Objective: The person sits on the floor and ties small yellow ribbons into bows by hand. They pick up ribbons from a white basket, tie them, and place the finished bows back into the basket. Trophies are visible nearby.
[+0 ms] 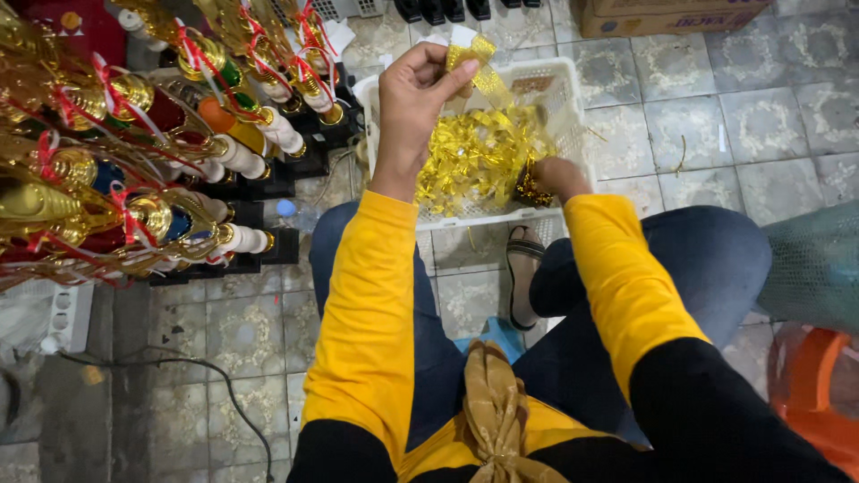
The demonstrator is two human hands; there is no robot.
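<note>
Above the far rim of the white basket [562,76], a gold ribbon strip [474,61] is pinched between thumb and fingers of the left hand [413,89], lifted clear of the heap, seemingly so that one piece hangs free and separate from the rest. Below it the basket holds a tangled pile of gold ribbons [474,156]; the right hand [553,177] is dipped into the pile at its near right edge, fingers closed on a small dark-and-gold piece [530,190] whose kind I cannot tell. The basket sits on the tiled floor [716,116] between the person's knees, within easy reach. Off to the left, gold trophies [134,161] with red ribbons stand packed in rows.
</note>
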